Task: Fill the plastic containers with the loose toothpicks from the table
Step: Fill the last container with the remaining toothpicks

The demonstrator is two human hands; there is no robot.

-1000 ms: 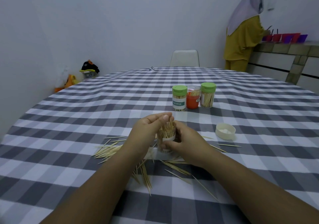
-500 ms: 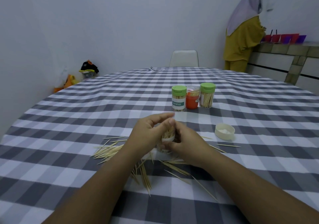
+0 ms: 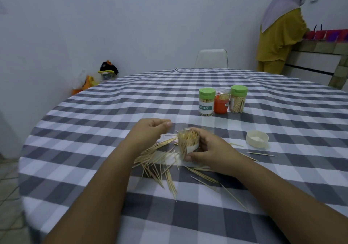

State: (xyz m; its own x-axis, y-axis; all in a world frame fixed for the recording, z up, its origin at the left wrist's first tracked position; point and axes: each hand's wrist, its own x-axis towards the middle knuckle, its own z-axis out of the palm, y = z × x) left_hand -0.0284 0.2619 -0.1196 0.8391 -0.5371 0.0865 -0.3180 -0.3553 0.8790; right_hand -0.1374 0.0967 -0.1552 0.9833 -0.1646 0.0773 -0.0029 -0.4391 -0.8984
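Right hand [image 3: 211, 147] gripping a tilted, toothpick-filled clear container [image 3: 188, 142] above loose toothpicks [image 3: 160, 161], left hand [image 3: 148, 130] just left, loosely curled, holding nothing, 3 containers [image 3: 222, 101] far right.

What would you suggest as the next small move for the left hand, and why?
Probably lower the left hand, which holds nothing, to the loose toothpicks beside it and pinch up a bunch. The right hand grips the open container, which looks nearly full, while many toothpicks lie on the tablecloth.
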